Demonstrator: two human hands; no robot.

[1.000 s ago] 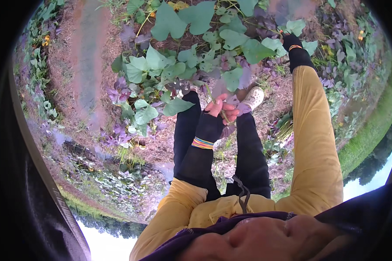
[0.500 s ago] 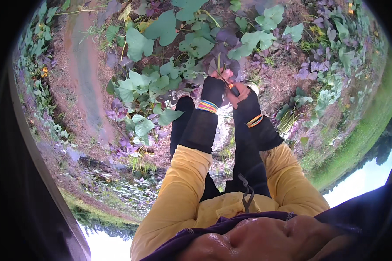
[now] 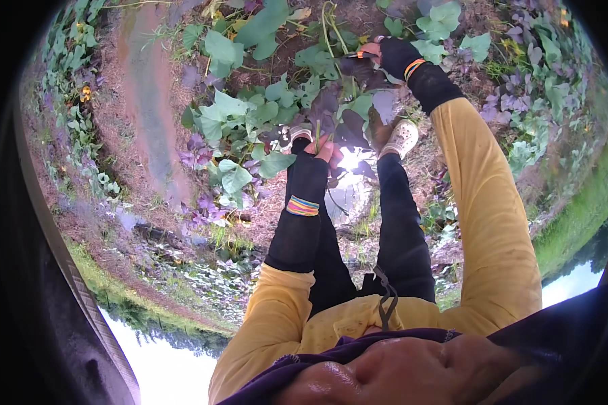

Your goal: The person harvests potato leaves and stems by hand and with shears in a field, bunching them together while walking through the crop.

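Observation:
My left hand (image 3: pixel 327 149) is closed around a leafy vine cutting (image 3: pixel 326 110) with purple and green leaves, held low between my shins. Out at the far side of the plants, my right hand (image 3: pixel 375 48) grips a small orange-and-black hand tool (image 3: pixel 361 55); its exact kind is too small to make out. The tool's dark end points left, touching or close to long pale green stems (image 3: pixel 334 35) that rise from the bed. Leaves hide part of my left fingers.
Broad green leaves (image 3: pixel 228 106) spread left of my hands. My feet stand among the plants, the right in a pale clog (image 3: pixel 402 138). A bare strip of soil (image 3: pixel 145 88) runs along the left, and grass (image 3: pixel 581 192) lies at the far right.
My hands were together at the cutting. The right has moved far forward and right with the tool, while the left has drawn back toward me, holding the cutting.

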